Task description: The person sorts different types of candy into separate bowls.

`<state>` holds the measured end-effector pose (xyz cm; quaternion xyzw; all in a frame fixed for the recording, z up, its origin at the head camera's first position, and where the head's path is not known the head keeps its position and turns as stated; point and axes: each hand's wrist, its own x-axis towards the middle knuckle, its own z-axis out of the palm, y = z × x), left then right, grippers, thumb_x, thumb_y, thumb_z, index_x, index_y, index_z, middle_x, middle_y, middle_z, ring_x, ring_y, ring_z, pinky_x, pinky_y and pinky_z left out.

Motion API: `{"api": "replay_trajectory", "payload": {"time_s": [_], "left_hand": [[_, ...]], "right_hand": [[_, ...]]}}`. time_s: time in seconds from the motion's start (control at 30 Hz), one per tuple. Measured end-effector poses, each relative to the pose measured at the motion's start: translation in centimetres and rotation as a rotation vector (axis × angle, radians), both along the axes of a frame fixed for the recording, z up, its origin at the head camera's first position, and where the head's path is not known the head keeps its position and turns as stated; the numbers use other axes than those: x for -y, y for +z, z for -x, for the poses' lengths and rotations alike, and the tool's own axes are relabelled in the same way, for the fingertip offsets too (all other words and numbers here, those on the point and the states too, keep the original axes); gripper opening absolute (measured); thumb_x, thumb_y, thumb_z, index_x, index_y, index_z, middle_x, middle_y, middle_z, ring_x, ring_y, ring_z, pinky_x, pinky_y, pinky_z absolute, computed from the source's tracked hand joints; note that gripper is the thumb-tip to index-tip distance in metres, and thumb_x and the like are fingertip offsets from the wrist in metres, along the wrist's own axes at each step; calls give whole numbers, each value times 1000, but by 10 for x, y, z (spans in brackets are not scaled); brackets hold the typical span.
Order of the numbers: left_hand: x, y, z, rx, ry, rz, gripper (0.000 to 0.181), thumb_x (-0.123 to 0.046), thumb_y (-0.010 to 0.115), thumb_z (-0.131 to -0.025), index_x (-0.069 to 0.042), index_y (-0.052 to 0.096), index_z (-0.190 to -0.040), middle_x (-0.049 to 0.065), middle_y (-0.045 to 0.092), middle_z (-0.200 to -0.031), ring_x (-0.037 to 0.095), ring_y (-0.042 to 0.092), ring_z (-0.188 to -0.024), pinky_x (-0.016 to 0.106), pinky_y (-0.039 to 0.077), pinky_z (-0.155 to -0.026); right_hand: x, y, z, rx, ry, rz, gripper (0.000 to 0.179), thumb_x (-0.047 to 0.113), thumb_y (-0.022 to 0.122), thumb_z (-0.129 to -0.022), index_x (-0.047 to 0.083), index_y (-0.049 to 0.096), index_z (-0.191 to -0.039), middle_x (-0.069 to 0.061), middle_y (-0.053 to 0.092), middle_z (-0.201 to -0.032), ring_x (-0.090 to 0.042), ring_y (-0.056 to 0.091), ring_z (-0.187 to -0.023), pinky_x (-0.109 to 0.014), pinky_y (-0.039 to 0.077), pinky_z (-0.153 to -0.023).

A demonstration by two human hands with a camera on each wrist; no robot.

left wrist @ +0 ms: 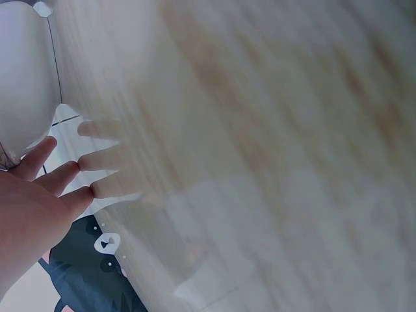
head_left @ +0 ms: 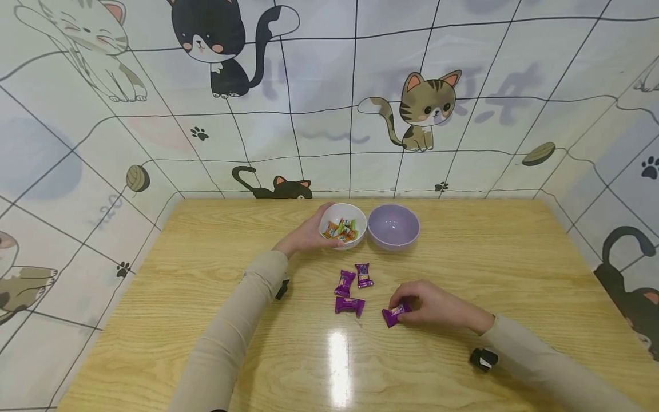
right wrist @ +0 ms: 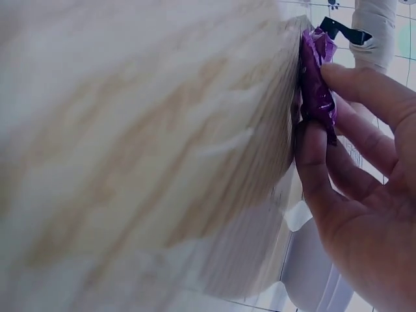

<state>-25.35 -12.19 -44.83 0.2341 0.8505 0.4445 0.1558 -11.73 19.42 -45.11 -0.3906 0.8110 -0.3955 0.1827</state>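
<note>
My left hand (head_left: 310,232) grips the left side of a white bowl (head_left: 360,239), thumb at the front and fingers round the back. Small wrapped candies (head_left: 346,230) in orange and green lie inside it. In the left wrist view, my spread fingers (left wrist: 62,177) show under the white bowl's side (left wrist: 26,78). The right hand (head_left: 429,306) pinches a purple wrapped candy (head_left: 393,315) between thumb and fingertips, low over the table. Seen from the right wrist, that purple candy (right wrist: 317,81) is close against the tabletop. Three more purple candies (head_left: 349,305) lie to its left.
A light purple bowl (head_left: 393,226) with nothing in it stands right beside the white one. Both are near the back of the wooden table (head_left: 489,257), where a wall covering with cartoon cats (head_left: 319,131) rises. Black straps (head_left: 483,359) hang at the wrists.
</note>
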Motion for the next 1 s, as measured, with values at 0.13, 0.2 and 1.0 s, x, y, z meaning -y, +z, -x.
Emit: {"api": "replay_trajectory", "payload": {"time_s": [0.13, 0.2, 1.0], "left_hand": [[-1, 0, -1, 7, 1, -3, 106, -20, 81, -79, -12, 8, -155, 18, 37, -144, 32, 44, -124, 46, 36, -102], [-1, 0, -1, 10, 2, 0, 106, -20, 82, -79, -13, 8, -155, 18, 38, -143, 31, 44, -124, 45, 37, -102], [0, -2, 3, 16, 3, -3, 106, -19, 82, -79, -11, 7, -155, 16, 41, -140, 27, 48, -120, 41, 39, -100]], "right_hand": [[-1, -1, 1, 16, -39, -19, 18, 13, 76, -83, 12, 72, -101, 5, 67, -96, -9, 58, -81, -27, 51, -71], [-1, -2, 1, 14, -43, -20, 18, 13, 76, -83, 12, 72, -101, 5, 67, -96, -9, 58, -80, -27, 51, -70], [0, -1, 3, -37, -83, -9, 23, 16, 78, -82, 12, 72, -104, 5, 67, -99, -11, 57, -81, -28, 51, -71]]}}
